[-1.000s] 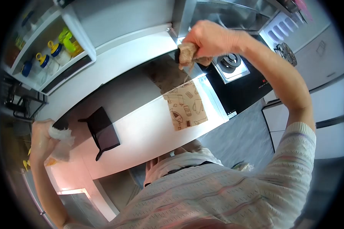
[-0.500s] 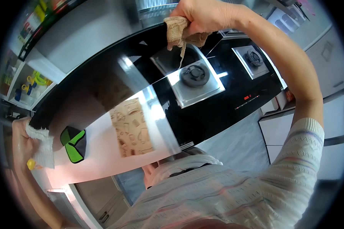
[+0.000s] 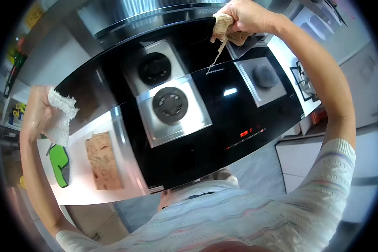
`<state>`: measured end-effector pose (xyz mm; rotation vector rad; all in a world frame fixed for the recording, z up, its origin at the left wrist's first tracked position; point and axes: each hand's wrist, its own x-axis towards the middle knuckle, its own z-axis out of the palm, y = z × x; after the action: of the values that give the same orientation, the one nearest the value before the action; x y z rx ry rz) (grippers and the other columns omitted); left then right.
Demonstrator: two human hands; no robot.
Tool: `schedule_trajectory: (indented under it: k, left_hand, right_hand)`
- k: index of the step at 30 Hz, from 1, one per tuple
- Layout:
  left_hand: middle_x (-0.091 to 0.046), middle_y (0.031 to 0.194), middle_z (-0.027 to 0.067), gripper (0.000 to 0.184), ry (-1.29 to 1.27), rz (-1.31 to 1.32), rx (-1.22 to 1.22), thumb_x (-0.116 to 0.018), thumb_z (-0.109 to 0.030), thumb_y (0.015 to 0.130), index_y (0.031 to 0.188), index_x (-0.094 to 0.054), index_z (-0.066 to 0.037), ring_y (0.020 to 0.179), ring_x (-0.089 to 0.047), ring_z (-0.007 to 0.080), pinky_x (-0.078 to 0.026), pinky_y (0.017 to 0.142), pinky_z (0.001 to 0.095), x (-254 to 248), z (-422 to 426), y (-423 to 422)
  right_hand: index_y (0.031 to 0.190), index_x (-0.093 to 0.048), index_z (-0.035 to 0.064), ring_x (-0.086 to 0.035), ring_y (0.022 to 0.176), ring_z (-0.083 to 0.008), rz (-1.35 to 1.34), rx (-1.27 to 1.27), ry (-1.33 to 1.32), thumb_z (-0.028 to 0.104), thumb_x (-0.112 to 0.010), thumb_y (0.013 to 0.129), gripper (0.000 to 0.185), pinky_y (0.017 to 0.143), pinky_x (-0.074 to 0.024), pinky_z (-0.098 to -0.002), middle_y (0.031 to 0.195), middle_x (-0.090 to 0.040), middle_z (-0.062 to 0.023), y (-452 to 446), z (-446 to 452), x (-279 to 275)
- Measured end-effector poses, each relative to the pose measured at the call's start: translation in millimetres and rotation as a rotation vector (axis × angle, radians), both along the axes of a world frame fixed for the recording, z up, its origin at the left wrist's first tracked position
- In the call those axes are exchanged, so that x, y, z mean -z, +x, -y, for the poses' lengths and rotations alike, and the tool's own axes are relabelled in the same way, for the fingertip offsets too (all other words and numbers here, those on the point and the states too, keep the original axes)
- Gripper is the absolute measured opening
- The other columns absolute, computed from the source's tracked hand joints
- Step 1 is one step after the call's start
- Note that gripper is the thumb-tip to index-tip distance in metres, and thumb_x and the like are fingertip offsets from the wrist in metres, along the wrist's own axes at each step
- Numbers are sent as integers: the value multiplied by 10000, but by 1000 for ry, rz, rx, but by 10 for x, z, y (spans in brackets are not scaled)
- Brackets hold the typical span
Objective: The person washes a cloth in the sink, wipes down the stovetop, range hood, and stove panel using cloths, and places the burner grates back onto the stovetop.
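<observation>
My left hand [image 3: 38, 110] is closed on a white cloth [image 3: 63, 119], which hangs over the left end of the counter. At the top right, my right hand [image 3: 248, 17] grips a crumpled brown cloth [image 3: 222, 27] with a loose string dangling from it. Below that cloth lies the black glass cooktop [image 3: 206, 147], with red lit digits near its front. A round burner [image 3: 170, 105] sits on a square steel plate at its left half. Another steel plate [image 3: 262, 94] with a dark round burner is at the right, under my right forearm.
On the white counter [image 3: 77, 195] at the left lie a patterned brown mat [image 3: 103, 161] and a green and black item [image 3: 59, 164]. A black pan support [image 3: 302, 80] stands right of the cooktop. Shiny metal [image 3: 134, 19] runs along the back.
The view has swung to the right, bringing the whole cooktop into sight. My left hand and the white cloth are higher in view. Both hands have kept hold of their cloths.
</observation>
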<state>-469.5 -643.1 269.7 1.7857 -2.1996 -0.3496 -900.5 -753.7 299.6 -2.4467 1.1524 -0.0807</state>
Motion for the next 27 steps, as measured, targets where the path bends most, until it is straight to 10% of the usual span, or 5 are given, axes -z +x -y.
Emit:
schedule_trajectory:
  k: [12, 27]
  left_hand:
    - [-579, 646, 114, 83, -80, 61, -33, -651, -12, 668, 716, -586, 7, 577, -532, 186, -466, 611, 293, 262, 1080, -2152]
    - [-599, 692, 148, 144, -249, 273, -74, -652, -4, 630, 751, -578, 20, 613, -576, 249, -474, 641, 318, 329, 1569, -2552]
  right_hand:
    - [780, -674, 142, -599, 527, -129, -195, -86, -169, 123, -587, 790, 90, 555, -473, -264, 554, -602, -6, -1952, 1214, 119]
    - [741, -665, 82, -606, 531, -144, -253, 41, -212, 56, -573, 785, 105, 552, -483, -279, 567, -612, -41, -2382, 1643, 268]
